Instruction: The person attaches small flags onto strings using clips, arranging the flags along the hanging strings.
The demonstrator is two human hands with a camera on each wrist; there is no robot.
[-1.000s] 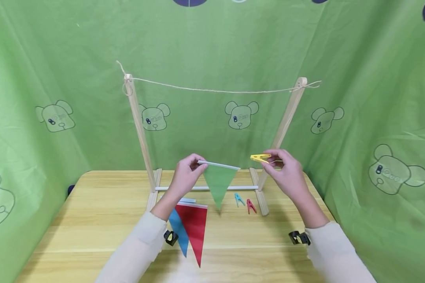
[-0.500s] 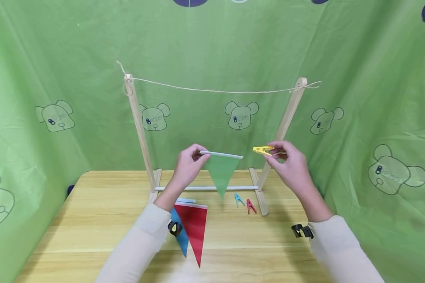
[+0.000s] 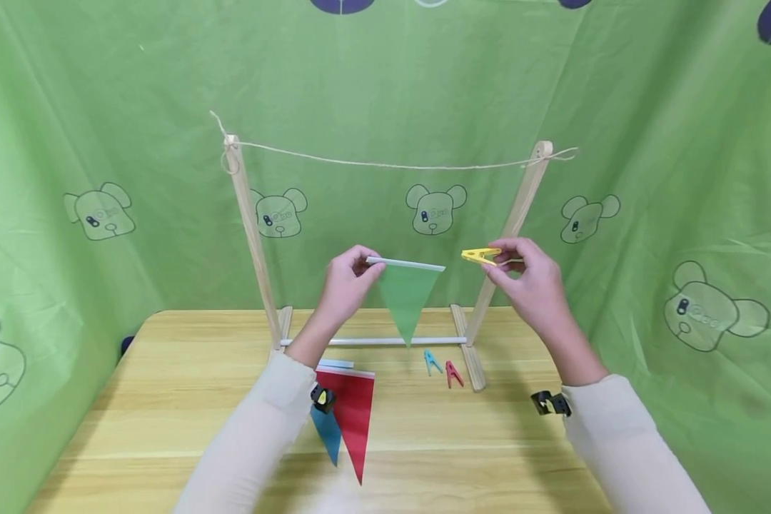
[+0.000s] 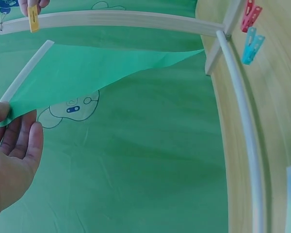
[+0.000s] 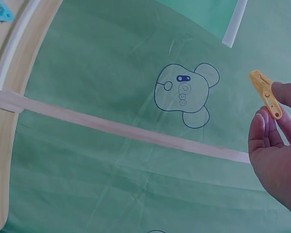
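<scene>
1. Head view: left hand (image 3: pixel 349 278) pinches the left end of the white top strip of a green pennant (image 3: pixel 406 296), holding it up in the air in front of the wooden rack (image 3: pixel 249 221), so the triangle hangs point-down above the rack's low white crossbar (image 3: pixel 373 342). Right hand (image 3: pixel 528 280) grips a yellow clothespin (image 3: pixel 480 255) by its tail end, nose pointing left toward the pennant's free corner, close to it but not touching. Both sit well below the twine (image 3: pixel 392 165) strung between the two posts. Down on the wooden table (image 3: pixel 167 400) there's a red pennant (image 3: pixel 353 414) lying over a blue pennant (image 3: pixel 326 428), plus a blue clothespin (image 3: pixel 432 361) and a red clothespin (image 3: pixel 453 373) just beside the right foot of the rack. Green bear-print cloth (image 3: pixel 71 143) all around

2. Left wrist view: thumb and fingers (image 4: pixel 24 141) of the left hand (image 4: pixel 12 155) close on the corner of the green pennant (image 4: pixel 87 77), white edge strip running away up to the left. The yellow clothespin (image 4: pixel 33 17) shows far off at the top, pinched in the other hand's fingertips. Red clothespin (image 4: pixel 250 14) and blue clothespin (image 4: pixel 250 45) sit on the table by the rack foot

3. Right wrist view: right hand (image 5: pixel 276 150) holds the yellow clothespin (image 5: pixel 266 93) between thumb and fingers, its nose free and pointing up-left. The end of the pennant's white strip (image 5: pixel 234 24) is near it, apart. Can't tell whether the peg's mouth is squeezed open
</scene>
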